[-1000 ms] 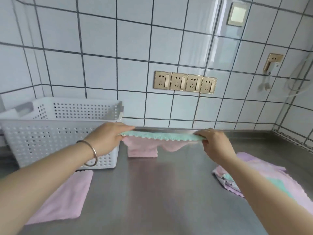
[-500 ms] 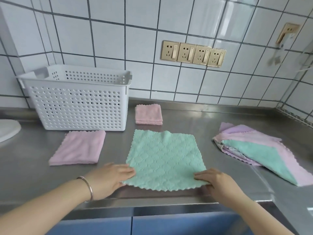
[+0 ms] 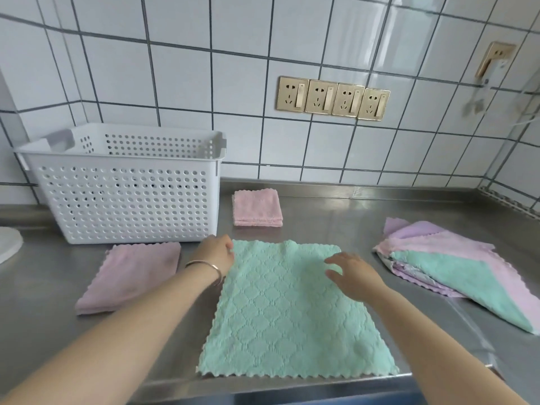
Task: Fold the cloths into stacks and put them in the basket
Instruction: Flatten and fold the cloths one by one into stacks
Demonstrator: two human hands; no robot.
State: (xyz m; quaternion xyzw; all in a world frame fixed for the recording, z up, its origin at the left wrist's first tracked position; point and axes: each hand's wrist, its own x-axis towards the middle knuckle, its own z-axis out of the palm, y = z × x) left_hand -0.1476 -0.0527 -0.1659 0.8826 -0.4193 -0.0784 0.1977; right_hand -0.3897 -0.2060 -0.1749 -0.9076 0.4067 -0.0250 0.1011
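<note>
White object at far left: a round white rim (image 3: 8,244) shows at the left edge of your brushed steel counter (image 3: 336,229); you cannot tell what it is.

Basket: the white perforated plastic basket (image 3: 128,200) stands far left on the counter, against the tiled wall, its open top toward you.

Folded lilac cloth: a lilac cloth folded into a rectangle (image 3: 131,276) lies flat just in front of the basket, left of your left forearm and apart from the green cloth.

Left hand: your left hand (image 3: 217,252), with a thin metal bangle (image 3: 204,266) at the wrist, sits at the far left corner of the green cloth, fingers curled down onto its edge. Whether they pinch the fabric or merely rest on it cannot be told.

Folded pink cloth: a small square pink cloth stack (image 3: 257,207) lies beyond the green cloth, right of the basket, near the wall.

Green cloth: the mint-green quilted cloth with scalloped edges (image 3: 286,317) is spread flat in the middle, directly before you, its near edge at the counter's lip. A small ridge rises at the middle of its far edge, between your hands.

Right hand: your right hand (image 3: 350,273) lies over the far right part of the green cloth, fingers spread and relaxed, gripping nothing.

Unfolded pile: a loose heap of pink, lilac and green cloths (image 3: 455,267) sits at the right, well apart from your right hand.

Wall: four gold sockets (image 3: 333,97) sit in a row on the white tiles.
</note>
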